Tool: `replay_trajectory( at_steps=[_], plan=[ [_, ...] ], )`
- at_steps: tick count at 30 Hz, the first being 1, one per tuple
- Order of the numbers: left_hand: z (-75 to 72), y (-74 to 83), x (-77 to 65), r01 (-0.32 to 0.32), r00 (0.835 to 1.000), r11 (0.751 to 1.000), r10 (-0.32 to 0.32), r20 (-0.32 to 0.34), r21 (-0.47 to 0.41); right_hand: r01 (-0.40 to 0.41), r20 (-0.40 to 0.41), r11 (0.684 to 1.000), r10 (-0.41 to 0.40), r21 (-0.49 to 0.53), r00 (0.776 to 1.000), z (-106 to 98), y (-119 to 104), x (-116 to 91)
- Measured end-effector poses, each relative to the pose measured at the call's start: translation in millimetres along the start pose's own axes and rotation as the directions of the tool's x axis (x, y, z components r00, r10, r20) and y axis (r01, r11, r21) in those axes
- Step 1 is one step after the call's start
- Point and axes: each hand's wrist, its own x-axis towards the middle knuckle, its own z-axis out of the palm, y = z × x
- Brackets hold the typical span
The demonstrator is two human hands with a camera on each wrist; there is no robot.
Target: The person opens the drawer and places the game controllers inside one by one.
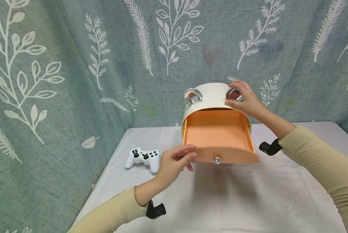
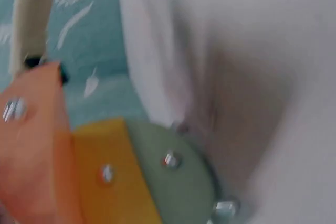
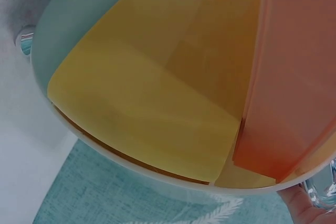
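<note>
A small rounded cabinet [image 1: 213, 94] with a white shell and two chrome-rimmed round pieces on top stands on the table. Its orange top drawer [image 1: 220, 129] is pulled out, with nothing inside. My left hand [image 1: 174, 161] pinches the left end of the drawer front, index finger at the top edge and thumb before it. At the upper right, my right hand [image 1: 247, 98] grips the chrome-rimmed piece [image 1: 233, 94], thumb and fingers around it. Below the orange drawer, a yellow drawer front [image 2: 110, 177] and a green one [image 2: 170, 166] sit closed.
A white game controller [image 1: 143, 158] lies on the white-covered table [image 1: 209, 207], left of the cabinet. A blue-green leaf-patterned curtain [image 1: 110, 58] hangs behind and along the left side. Black wrist mounts [image 1: 156, 210] sit on both sleeves.
</note>
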Motion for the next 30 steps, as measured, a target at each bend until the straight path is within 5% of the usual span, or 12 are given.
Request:
replay_trajectory(
  at_steps=[3, 6, 8, 11, 17, 22, 30],
  plan=[
    [-21.4, 3.2, 8.6, -0.027, 0.998, 1.0, 0.026, -0.054, -0.013, -0.003, 0.0, 1.0, 0.003, 0.004, 1.0, -0.6, 0.4, -0.1],
    [-49.7, 2.3, 19.5, -0.072, 0.997, 0.997, 0.072, -0.038, 0.004, -0.004, 0.002, 1.0, 0.004, 0.003, 1.0, -1.1, 0.2, -0.5],
    [-70.3, -0.1, 25.5, -0.096, 0.995, 0.993, 0.096, -0.011, 0.062, -0.004, 0.001, 1.0, 0.004, 0.001, 1.0, -1.4, -0.1, -0.8],
    [-100.9, -5.0, 31.0, -0.04, 0.999, 0.979, 0.037, 0.019, 0.201, -0.003, 0.0, 1.0, 0.003, 0.0, 1.0, -1.3, -0.1, -0.4],
    [-152.8, -28.9, 30.3, 0.098, 0.989, 0.859, -0.138, 0.043, 0.503, -0.007, 0.005, 1.0, 0.007, -0.001, 1.0, -0.6, -0.1, 0.2],
    [-189.2, -55.5, 21.8, 0.24, 0.952, 0.786, -0.304, 0.019, 0.57, -0.006, 0.0, 1.0, 0.006, 0.003, 1.0, -0.4, 0.2, -0.4],
    [-224.1, -98.9, -3.3, 0.388, 0.867, 0.743, -0.495, 0.057, 0.545, 0.007, -0.001, 1.0, -0.007, -0.011, 1.0, 0.0, -0.7, 0.2]
  ],
)
